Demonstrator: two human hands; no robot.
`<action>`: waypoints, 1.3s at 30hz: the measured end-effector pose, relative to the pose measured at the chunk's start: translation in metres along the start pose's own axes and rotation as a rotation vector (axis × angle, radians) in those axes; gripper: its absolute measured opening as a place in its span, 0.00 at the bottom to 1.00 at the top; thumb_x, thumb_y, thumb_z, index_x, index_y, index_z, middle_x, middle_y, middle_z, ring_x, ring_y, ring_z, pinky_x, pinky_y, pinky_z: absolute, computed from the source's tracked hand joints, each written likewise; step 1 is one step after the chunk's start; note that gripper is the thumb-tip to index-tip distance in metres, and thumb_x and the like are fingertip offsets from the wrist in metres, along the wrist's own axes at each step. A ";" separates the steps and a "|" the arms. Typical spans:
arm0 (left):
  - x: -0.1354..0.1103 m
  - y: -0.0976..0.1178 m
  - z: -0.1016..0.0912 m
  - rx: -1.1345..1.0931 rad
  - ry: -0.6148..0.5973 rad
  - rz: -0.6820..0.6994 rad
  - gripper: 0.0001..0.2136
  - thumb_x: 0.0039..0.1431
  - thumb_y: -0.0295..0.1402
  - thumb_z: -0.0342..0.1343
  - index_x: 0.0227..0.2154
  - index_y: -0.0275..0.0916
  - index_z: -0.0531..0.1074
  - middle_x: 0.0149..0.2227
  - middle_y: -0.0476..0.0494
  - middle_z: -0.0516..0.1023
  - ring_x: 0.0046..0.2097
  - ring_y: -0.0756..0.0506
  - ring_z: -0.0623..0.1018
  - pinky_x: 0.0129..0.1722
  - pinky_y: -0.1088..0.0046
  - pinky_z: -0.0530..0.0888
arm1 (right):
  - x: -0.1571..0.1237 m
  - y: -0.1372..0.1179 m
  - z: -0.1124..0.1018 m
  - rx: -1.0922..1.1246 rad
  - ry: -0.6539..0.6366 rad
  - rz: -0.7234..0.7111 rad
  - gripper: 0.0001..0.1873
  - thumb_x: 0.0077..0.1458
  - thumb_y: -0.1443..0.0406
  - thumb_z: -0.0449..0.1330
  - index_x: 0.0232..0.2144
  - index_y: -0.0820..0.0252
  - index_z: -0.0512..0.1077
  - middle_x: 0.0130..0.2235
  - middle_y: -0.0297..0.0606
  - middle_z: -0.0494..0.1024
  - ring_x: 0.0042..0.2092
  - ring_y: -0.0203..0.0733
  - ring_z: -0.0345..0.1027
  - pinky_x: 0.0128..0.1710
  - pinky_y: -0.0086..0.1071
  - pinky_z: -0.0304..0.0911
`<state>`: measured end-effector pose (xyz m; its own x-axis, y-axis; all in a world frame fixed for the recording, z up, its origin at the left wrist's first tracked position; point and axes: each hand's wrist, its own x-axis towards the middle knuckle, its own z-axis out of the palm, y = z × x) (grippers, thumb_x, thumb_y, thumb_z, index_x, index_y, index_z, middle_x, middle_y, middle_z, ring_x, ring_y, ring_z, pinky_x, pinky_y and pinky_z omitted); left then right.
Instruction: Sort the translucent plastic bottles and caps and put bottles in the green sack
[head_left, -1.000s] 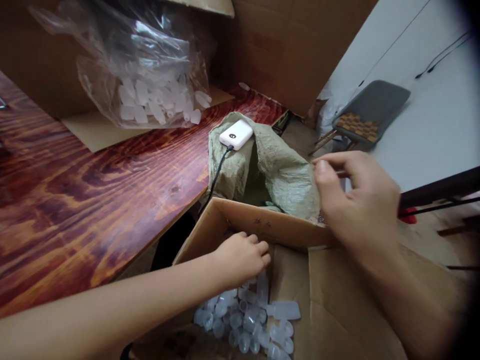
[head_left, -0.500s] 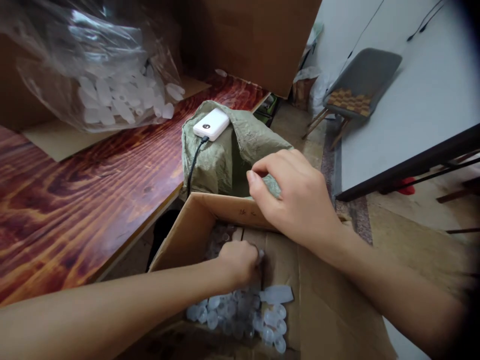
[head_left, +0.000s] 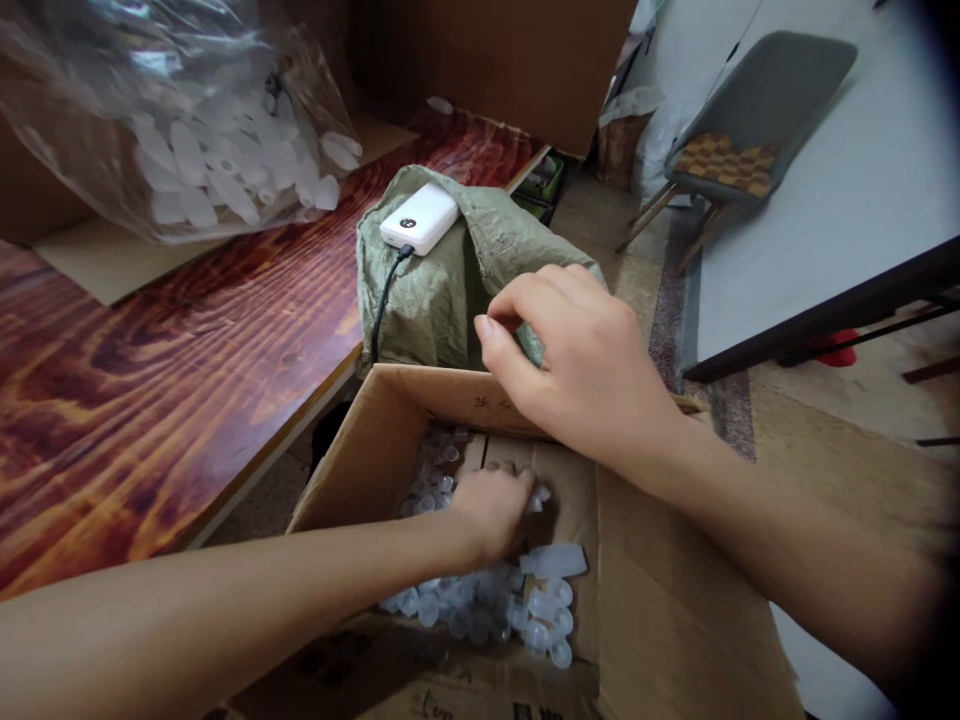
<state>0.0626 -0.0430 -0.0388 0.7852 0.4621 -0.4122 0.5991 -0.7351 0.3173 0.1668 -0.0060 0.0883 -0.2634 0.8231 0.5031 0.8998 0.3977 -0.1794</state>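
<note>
My left hand (head_left: 491, 510) reaches down into a cardboard box (head_left: 337, 490). Its fingers are curled, and a few small translucent plastic caps (head_left: 538, 497) show at the fingertips. More of these rounded caps (head_left: 450, 605) lie heaped under and in front of the wrist. A larger frosted plastic tube (head_left: 553, 560) rests to the right of the heap. Over the box's far wall hovers my right hand (head_left: 581, 365), thumb and forefinger bent together in a loose pinch. Nothing shows in that pinch; the other fingers are partly hidden.
Left of the box is a wood-grain table (head_left: 187, 350). A clear bag (head_left: 217, 170) of frosted plastic pieces sits there in a carton. Behind the box, a white power bank (head_left: 420, 217) with a cable rests on green cloth (head_left: 427, 310). A grey chair (head_left: 780, 110) stands back right.
My left hand has shifted slightly right and away from me inside the box, uncovering more caps at the left. The right hand keeps its pose; the view has tilted slightly.
</note>
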 end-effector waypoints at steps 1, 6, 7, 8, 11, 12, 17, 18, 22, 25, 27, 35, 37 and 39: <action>-0.001 -0.003 -0.004 0.026 0.055 0.113 0.14 0.61 0.32 0.54 0.48 0.34 0.68 0.42 0.34 0.76 0.41 0.39 0.77 0.36 0.64 0.73 | 0.000 0.000 0.000 0.001 -0.005 -0.001 0.09 0.61 0.64 0.52 0.31 0.61 0.69 0.34 0.41 0.73 0.39 0.46 0.64 0.41 0.40 0.60; 0.007 -0.012 -0.025 0.124 0.156 0.829 0.14 0.68 0.28 0.41 0.38 0.44 0.73 0.39 0.40 0.77 0.46 0.43 0.73 0.44 0.64 0.67 | 0.001 0.000 0.004 -0.012 -0.030 -0.005 0.09 0.61 0.64 0.51 0.31 0.61 0.69 0.34 0.41 0.73 0.40 0.46 0.64 0.41 0.40 0.60; 0.011 -0.012 -0.027 0.130 0.144 0.957 0.15 0.68 0.28 0.41 0.34 0.45 0.74 0.39 0.41 0.78 0.46 0.44 0.73 0.44 0.66 0.67 | 0.001 -0.001 0.005 -0.019 -0.034 -0.003 0.09 0.62 0.64 0.52 0.31 0.61 0.69 0.34 0.41 0.73 0.40 0.46 0.64 0.41 0.39 0.60; 0.015 -0.012 -0.028 0.129 0.126 1.072 0.15 0.67 0.28 0.43 0.29 0.46 0.73 0.38 0.42 0.78 0.46 0.45 0.73 0.45 0.67 0.67 | 0.002 -0.001 0.007 -0.026 -0.040 -0.001 0.10 0.62 0.64 0.52 0.32 0.61 0.69 0.34 0.41 0.73 0.40 0.46 0.64 0.41 0.39 0.60; 0.031 -0.007 -0.020 0.091 0.044 1.339 0.15 0.60 0.28 0.53 0.19 0.48 0.70 0.33 0.45 0.78 0.43 0.45 0.74 0.43 0.68 0.68 | 0.005 -0.003 0.012 -0.037 -0.072 -0.002 0.10 0.62 0.64 0.52 0.32 0.62 0.69 0.34 0.41 0.72 0.41 0.47 0.65 0.41 0.39 0.60; 0.036 -0.005 -0.014 0.068 0.012 1.402 0.15 0.57 0.27 0.56 0.16 0.49 0.69 0.32 0.46 0.78 0.42 0.45 0.74 0.42 0.68 0.69 | 0.005 -0.003 0.013 -0.038 -0.085 -0.006 0.10 0.62 0.63 0.52 0.32 0.63 0.69 0.33 0.41 0.71 0.41 0.47 0.65 0.42 0.39 0.60; 0.059 0.003 0.015 -0.004 -0.092 1.534 0.13 0.49 0.24 0.63 0.16 0.46 0.70 0.29 0.49 0.77 0.39 0.46 0.75 0.42 0.71 0.71 | 0.006 -0.004 0.018 -0.040 -0.111 -0.033 0.11 0.62 0.63 0.51 0.32 0.62 0.69 0.34 0.41 0.71 0.41 0.48 0.65 0.42 0.41 0.61; 0.062 0.004 0.019 0.001 -0.099 1.529 0.11 0.51 0.24 0.63 0.18 0.45 0.72 0.29 0.49 0.77 0.39 0.46 0.75 0.43 0.70 0.71 | 0.006 -0.003 0.018 -0.039 -0.112 -0.040 0.11 0.63 0.63 0.51 0.31 0.61 0.69 0.34 0.41 0.71 0.41 0.48 0.65 0.42 0.41 0.61; 0.067 0.004 0.019 0.068 -0.121 1.455 0.06 0.58 0.25 0.58 0.27 0.40 0.74 0.34 0.48 0.77 0.41 0.47 0.74 0.45 0.67 0.71 | 0.005 -0.001 0.020 -0.037 -0.112 -0.068 0.10 0.62 0.63 0.52 0.30 0.60 0.68 0.33 0.41 0.71 0.40 0.48 0.65 0.41 0.41 0.62; 0.064 0.006 0.010 0.140 -0.141 1.358 0.05 0.61 0.26 0.57 0.30 0.39 0.75 0.38 0.46 0.77 0.45 0.46 0.74 0.48 0.65 0.70 | 0.004 0.001 0.022 -0.040 -0.118 -0.074 0.10 0.62 0.62 0.52 0.30 0.60 0.68 0.33 0.41 0.71 0.39 0.47 0.65 0.41 0.41 0.62; 0.060 0.008 0.004 0.187 -0.146 1.253 0.05 0.63 0.26 0.54 0.34 0.39 0.75 0.41 0.45 0.77 0.47 0.46 0.74 0.51 0.62 0.70 | 0.004 0.001 0.023 -0.038 -0.122 -0.077 0.11 0.62 0.62 0.52 0.30 0.60 0.68 0.33 0.41 0.71 0.39 0.47 0.65 0.40 0.41 0.62; 0.033 0.010 -0.007 0.222 -0.170 0.604 0.14 0.58 0.29 0.60 0.47 0.36 0.71 0.47 0.38 0.75 0.48 0.41 0.75 0.46 0.61 0.74 | 0.001 0.006 0.024 -0.075 -0.177 -0.089 0.12 0.61 0.61 0.52 0.30 0.61 0.69 0.33 0.42 0.73 0.38 0.47 0.65 0.39 0.40 0.60; 0.019 0.003 -0.015 0.168 -0.181 0.480 0.20 0.52 0.30 0.64 0.48 0.33 0.70 0.44 0.35 0.77 0.44 0.38 0.77 0.39 0.63 0.75 | -0.001 0.008 0.024 -0.075 -0.188 -0.104 0.12 0.61 0.61 0.52 0.30 0.62 0.69 0.32 0.41 0.73 0.37 0.46 0.65 0.38 0.39 0.59; -0.002 -0.006 -0.027 0.106 -0.162 0.373 0.20 0.50 0.32 0.64 0.46 0.32 0.70 0.39 0.33 0.79 0.39 0.36 0.79 0.31 0.65 0.73 | -0.004 0.007 0.023 -0.073 -0.242 -0.106 0.12 0.62 0.61 0.52 0.30 0.62 0.70 0.31 0.40 0.73 0.37 0.45 0.65 0.37 0.37 0.58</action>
<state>0.0613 -0.0262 -0.0168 0.9056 0.0764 -0.4171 0.2518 -0.8883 0.3841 0.1667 0.0029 0.0657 -0.4255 0.8548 0.2972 0.8831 0.4640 -0.0703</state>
